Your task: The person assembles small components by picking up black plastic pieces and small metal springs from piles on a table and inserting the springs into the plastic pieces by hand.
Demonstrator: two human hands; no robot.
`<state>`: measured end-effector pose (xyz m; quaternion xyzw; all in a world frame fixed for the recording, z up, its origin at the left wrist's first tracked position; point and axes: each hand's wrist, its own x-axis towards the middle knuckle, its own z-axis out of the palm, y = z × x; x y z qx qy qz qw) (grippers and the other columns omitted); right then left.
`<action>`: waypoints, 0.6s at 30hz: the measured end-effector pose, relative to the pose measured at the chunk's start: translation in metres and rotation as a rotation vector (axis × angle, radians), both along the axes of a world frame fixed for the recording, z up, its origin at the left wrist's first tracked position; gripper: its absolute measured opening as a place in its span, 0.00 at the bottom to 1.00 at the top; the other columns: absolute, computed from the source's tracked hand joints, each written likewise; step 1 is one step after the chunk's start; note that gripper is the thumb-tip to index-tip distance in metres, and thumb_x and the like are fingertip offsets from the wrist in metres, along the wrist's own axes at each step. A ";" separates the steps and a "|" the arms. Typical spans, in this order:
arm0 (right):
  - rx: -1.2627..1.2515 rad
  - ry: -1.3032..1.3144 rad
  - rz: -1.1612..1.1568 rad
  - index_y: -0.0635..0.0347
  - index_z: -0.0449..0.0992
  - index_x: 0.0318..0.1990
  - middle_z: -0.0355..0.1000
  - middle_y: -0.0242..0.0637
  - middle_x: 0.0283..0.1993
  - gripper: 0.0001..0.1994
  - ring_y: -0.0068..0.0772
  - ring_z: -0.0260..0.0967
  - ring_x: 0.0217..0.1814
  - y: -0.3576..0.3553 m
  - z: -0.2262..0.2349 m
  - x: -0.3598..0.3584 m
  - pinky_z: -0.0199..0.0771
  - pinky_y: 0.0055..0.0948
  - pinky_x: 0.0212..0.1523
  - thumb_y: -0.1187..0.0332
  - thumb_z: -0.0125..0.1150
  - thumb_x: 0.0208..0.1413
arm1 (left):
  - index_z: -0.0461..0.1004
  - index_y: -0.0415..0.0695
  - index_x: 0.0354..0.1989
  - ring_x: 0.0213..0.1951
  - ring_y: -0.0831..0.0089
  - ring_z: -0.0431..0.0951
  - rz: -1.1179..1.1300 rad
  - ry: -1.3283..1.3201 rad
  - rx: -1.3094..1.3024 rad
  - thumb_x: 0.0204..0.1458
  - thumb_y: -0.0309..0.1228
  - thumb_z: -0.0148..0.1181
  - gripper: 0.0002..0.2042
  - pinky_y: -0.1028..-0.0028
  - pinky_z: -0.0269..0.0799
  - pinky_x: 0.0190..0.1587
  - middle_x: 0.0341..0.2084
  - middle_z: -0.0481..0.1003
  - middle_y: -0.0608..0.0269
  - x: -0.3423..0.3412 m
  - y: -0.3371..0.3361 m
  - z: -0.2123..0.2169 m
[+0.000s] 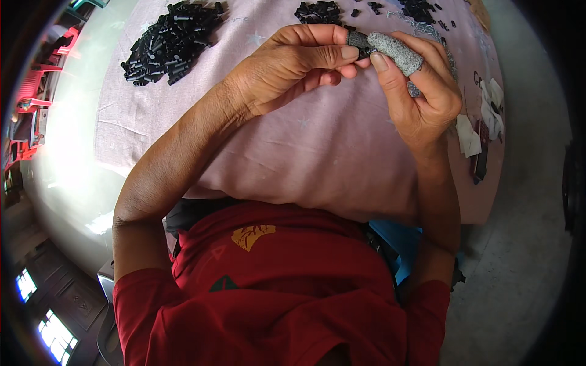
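Note:
Above the far half of the cloth, my left hand (293, 58) and my right hand (427, 91) meet fingertip to fingertip. Between them is a small black part (364, 52), mostly covered by the fingers. My left thumb and index finger pinch it from the left. The right thumb and index finger close on its other side. A grey speckled finger sleeve (395, 52) wraps my right index finger, and a darker grey one (356, 40) covers the left index fingertip. The exact shape of the held part is hidden.
A pink cloth (293, 158) covers the table. Small black cylindrical parts lie in a large pile (174, 43) at far left and a smaller pile (318, 12) at far middle. White crumpled cloth (492, 110) and a dark handheld device (480, 152) lie near the right edge.

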<state>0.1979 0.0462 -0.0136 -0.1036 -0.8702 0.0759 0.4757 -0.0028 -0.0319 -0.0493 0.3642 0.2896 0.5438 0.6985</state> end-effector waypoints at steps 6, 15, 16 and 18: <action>0.014 -0.016 0.021 0.63 0.85 0.37 0.81 0.37 0.42 0.07 0.34 0.76 0.43 0.002 0.000 -0.002 0.76 0.29 0.45 0.76 0.71 0.49 | 0.76 0.42 0.49 0.39 0.82 0.78 -0.032 -0.111 -0.011 0.64 0.30 0.57 0.09 0.82 0.73 0.41 0.41 0.80 0.64 -0.001 0.001 -0.002; -0.116 -0.036 0.019 0.68 0.82 0.45 0.80 0.42 0.46 0.10 0.31 0.76 0.45 0.006 -0.001 0.004 0.74 0.27 0.48 0.78 0.66 0.55 | 0.78 0.43 0.46 0.36 0.81 0.80 -0.055 -0.091 -0.023 0.63 0.29 0.59 0.07 0.83 0.72 0.37 0.39 0.81 0.61 -0.004 0.002 0.003; -0.187 -0.017 -0.020 0.68 0.82 0.46 0.80 0.41 0.45 0.10 0.28 0.75 0.45 0.006 -0.002 0.006 0.73 0.25 0.47 0.78 0.65 0.57 | 0.78 0.43 0.46 0.35 0.81 0.80 -0.022 -0.078 -0.040 0.63 0.29 0.59 0.07 0.83 0.72 0.36 0.39 0.82 0.60 -0.005 0.002 0.004; -0.268 0.011 -0.093 0.68 0.82 0.47 0.80 0.37 0.42 0.11 0.21 0.74 0.42 0.012 -0.004 0.013 0.73 0.21 0.43 0.77 0.66 0.57 | 0.78 0.43 0.45 0.35 0.81 0.79 0.058 -0.046 -0.029 0.62 0.28 0.59 0.06 0.84 0.71 0.36 0.40 0.82 0.59 -0.008 0.002 0.006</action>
